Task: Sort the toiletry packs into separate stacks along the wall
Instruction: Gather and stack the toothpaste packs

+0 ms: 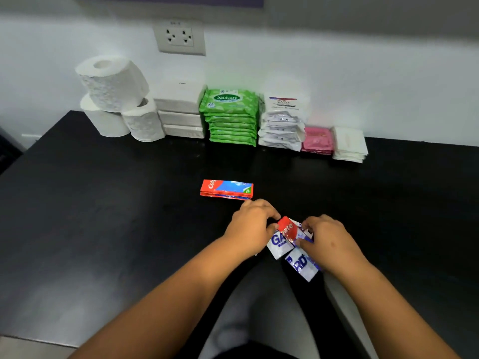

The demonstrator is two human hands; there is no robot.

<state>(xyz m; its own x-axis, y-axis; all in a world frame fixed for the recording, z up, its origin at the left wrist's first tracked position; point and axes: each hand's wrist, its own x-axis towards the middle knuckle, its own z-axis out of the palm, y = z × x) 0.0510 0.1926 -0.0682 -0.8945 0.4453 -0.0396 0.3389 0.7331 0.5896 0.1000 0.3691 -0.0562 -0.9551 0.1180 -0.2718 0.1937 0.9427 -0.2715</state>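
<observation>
**Sachets half sorted, stacks waiting at the wall**

Sachets sit jumbled nearest me: my left hand and right hand both have curled fingers pinching at a red toothpaste sachet lying atop the blue-and-white sachets, I judge to peel it free of the wrong kind. Just beyond my knuckles lies a small toothpaste stack on the black table (a staging pile, probably, kept within reach).

Farther off, along the wall, the sorted rows stand touching side by side: toilet rolls, white tissue packs, green wipes, white soap sachets, pink packs, white folded packs. No boxes or trays hold any of it.
</observation>
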